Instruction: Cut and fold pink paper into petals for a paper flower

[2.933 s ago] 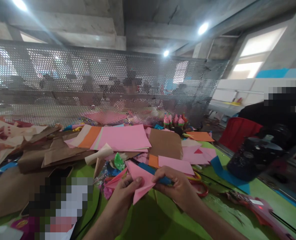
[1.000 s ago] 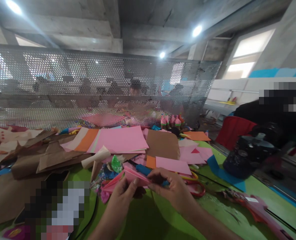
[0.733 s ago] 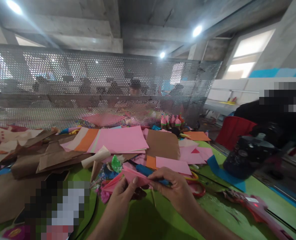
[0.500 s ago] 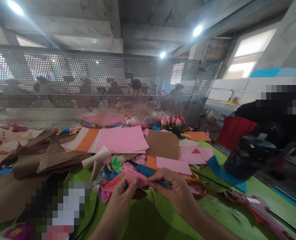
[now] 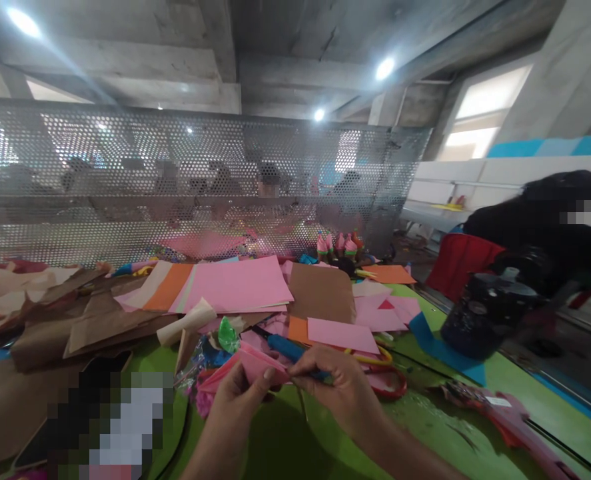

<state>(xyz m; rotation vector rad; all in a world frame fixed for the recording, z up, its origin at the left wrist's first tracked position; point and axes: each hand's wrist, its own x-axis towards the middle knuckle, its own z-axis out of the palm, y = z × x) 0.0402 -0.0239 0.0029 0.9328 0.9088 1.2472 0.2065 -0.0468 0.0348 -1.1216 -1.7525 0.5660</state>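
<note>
Paper (image 5: 256,361), long axis crosswise, tip rightward, pinched by left hand (image 5: 236,397) and right hand (image 5: 338,381)

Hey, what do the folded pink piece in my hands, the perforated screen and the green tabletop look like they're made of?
Folded pink piece: probably matte paper or thin card; it has flat faces and straight edges.
Perforated screen: likely grey sheet metal, with regular holes and a dull sheen.
Green tabletop: smooth, evenly coloured; perhaps laminate or plastic, hard to tell.
</note>
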